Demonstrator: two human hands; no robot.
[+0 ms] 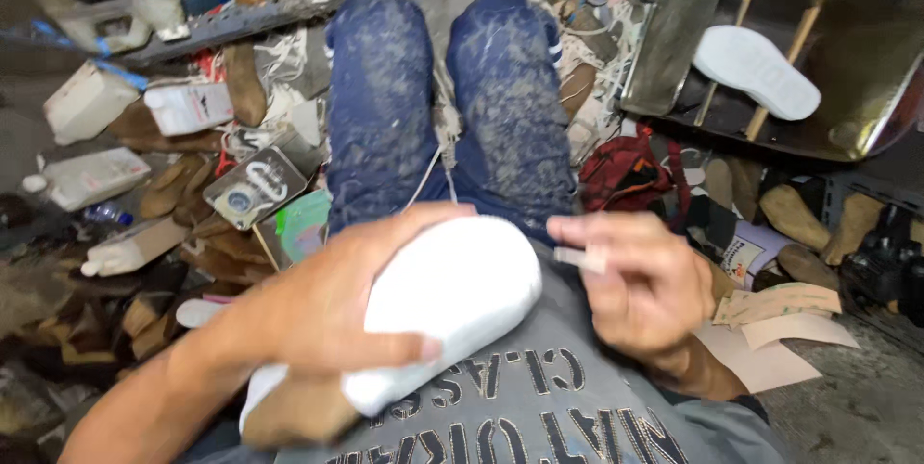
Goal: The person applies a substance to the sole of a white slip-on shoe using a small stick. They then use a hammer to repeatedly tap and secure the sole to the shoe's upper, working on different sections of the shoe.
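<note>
Item: white shoe sole point(452, 315), lying on our lap below the blue trousers point(433, 108). Our left hand point(337, 300) clamped its fingers over it; our right hand point(645, 281), just right of the sole, pinched a small pale strip point(580, 258). Step judged: mid-working the sole; applying the strip calls for a steady hold.

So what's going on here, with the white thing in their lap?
A person sits on the floor, legs in dusty blue trousers stretched out. Their left hand grips a white shoe sole fitted over a wooden foot form, held against their lap. Their right hand pinches a small pale strip just beside the sole; the blur hides what it is. Around them lie white bottles, more wooden forms, and another white sole on a metal tray.
</note>
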